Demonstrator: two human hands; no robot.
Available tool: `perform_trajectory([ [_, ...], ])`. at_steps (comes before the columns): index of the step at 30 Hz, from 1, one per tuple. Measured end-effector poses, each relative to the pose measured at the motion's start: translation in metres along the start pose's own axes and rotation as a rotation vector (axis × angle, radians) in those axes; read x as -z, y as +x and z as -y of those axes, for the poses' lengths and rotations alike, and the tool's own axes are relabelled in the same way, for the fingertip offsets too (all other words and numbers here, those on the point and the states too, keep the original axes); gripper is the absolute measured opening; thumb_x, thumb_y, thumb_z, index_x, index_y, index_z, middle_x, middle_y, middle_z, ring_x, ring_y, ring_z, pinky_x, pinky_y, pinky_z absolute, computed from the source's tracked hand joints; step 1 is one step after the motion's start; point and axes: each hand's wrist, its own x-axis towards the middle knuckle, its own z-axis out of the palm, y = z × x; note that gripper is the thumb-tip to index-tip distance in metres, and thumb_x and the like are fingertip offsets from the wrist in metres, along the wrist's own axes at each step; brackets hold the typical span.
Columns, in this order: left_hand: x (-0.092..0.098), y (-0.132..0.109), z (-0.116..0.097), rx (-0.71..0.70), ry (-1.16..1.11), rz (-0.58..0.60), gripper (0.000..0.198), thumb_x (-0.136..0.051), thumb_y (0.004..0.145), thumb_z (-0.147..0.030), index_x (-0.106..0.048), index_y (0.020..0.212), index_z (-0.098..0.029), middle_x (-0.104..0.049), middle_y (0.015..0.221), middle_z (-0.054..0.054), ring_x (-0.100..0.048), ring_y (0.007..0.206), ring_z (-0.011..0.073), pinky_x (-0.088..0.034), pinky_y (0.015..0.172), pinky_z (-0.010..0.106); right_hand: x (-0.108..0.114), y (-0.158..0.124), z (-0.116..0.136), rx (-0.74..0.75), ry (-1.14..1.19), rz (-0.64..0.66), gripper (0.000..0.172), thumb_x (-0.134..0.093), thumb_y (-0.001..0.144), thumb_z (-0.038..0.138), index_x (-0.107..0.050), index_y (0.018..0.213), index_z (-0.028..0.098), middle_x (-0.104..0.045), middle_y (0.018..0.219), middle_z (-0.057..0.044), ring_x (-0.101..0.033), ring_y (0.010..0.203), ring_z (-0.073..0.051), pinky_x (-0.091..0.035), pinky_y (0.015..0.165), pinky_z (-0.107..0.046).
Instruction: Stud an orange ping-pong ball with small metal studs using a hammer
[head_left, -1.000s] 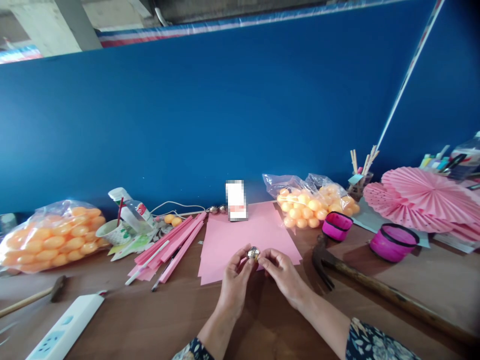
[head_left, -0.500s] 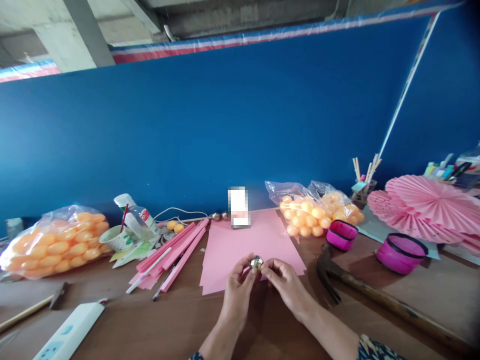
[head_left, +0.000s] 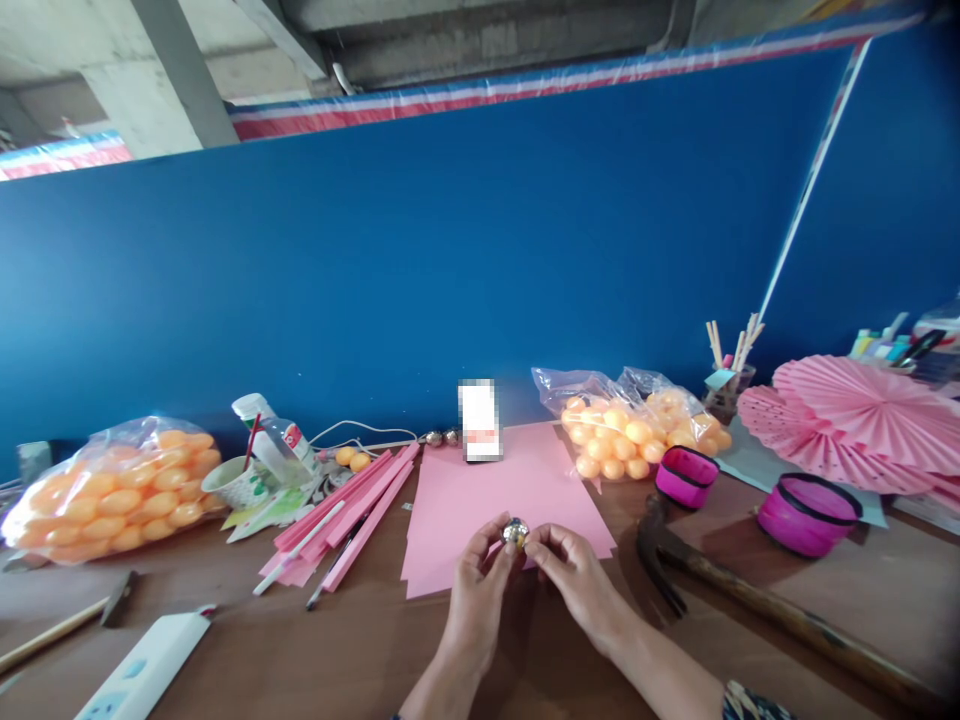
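A small shiny metal ball point(head_left: 514, 531) is pinched between the fingertips of both hands over the near edge of a pink paper sheet point(head_left: 480, 495). My left hand point(head_left: 478, 585) grips it from the left with fingers curled. From the right, my right hand point(head_left: 577, 585) holds it with thumb and forefinger. Both hands hover just above the brown wooden table point(head_left: 300, 650).
A bundle of folded pink strips point(head_left: 345, 510) and a pen lie left of the sheet. Bags of orange balls point(head_left: 112, 490) point(head_left: 637, 420) sit at both sides. A claw hammer point(head_left: 750, 600), two pink cups point(head_left: 802, 515), pink paper fans point(head_left: 855, 420), a power strip point(head_left: 142, 675) and a second hammer point(head_left: 67, 618) lie around.
The view has tilted up a little, so everything sits lower in the picture. Both hands stay pinched on the metal ball in the same spot over the pink sheet.
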Motion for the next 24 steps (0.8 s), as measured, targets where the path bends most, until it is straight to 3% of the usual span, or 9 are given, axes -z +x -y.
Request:
perform_trajectory([
  [24, 0.0011, 0.0013, 0.0001, -0.021, 0.053, -0.019, 0.046, -0.064, 0.068, -0.031, -0.054, 0.110, -0.015, -0.060, 0.110, 0.014, -0.055, 0.102, 0.0254, -0.042, 0.090, 0.039, 0.0011, -0.0021, 0.0012, 0.003, -0.012, 0.026, 0.022, -0.051, 0.079, 0.037, -0.055, 0.073, 0.016, -0.054, 0.065, 0.001, -0.045, 0.060, -0.011, -0.038, 0.056, -0.022],
])
